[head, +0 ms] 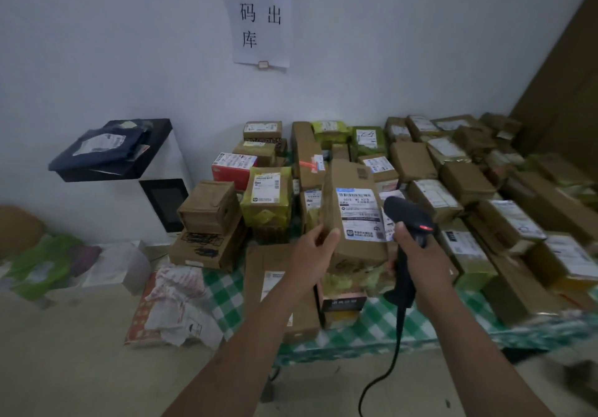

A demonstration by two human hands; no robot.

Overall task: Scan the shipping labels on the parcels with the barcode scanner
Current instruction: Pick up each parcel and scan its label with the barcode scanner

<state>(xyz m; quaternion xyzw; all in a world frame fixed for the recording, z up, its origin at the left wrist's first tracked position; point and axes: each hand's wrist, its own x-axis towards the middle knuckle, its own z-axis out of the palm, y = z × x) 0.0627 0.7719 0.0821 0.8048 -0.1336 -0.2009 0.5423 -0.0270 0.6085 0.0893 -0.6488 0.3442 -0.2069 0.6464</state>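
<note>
My left hand (312,254) grips the lower left edge of a brown cardboard parcel (351,177), held upright above the table. Its white shipping label (360,214) faces me. My right hand (420,258) grips the handle of a black barcode scanner (408,217), whose head sits just right of the label with a red light showing on top. The scanner's black cable (385,374) hangs down toward the floor.
Many brown and yellow-green parcels (466,186) crowd the table with the green-checked cloth (372,322). Stacked boxes (210,209) stand at its left end. A white cabinet with a black tray (113,154) stands by the wall. Bags (174,306) lie on the floor at left.
</note>
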